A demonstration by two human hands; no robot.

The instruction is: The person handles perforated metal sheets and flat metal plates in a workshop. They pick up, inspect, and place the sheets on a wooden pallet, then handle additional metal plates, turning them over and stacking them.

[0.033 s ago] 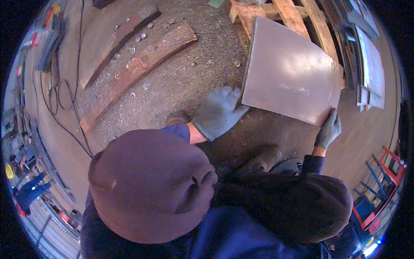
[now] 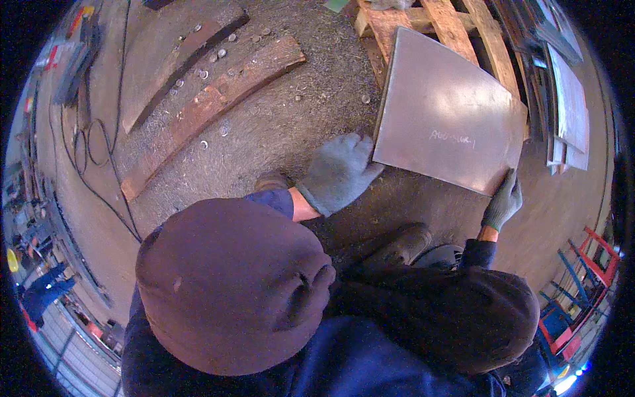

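A flat grey metal plate (image 2: 450, 112) with a chalk-like marking slants over the near end of a wooden pallet. At its near left corner is my left hand (image 2: 340, 172) in a grey glove, fingers bent against the edge; the fingertips are partly hidden there. My right hand (image 2: 504, 202), also gloved, grips the plate's near right corner, with the remaining fingers out of sight beneath it. The plate's underside cannot be seen.
The wooden pallet (image 2: 499, 56) lies beyond the plate. Metal sheets (image 2: 567, 109) stand stacked at the right. Two wooden beams, one the longer beam (image 2: 218, 99), lie at the left among small round metal pieces. A black cable (image 2: 83, 172) runs over the floor. Rounded brown cloth (image 2: 231, 284) fills the near left.
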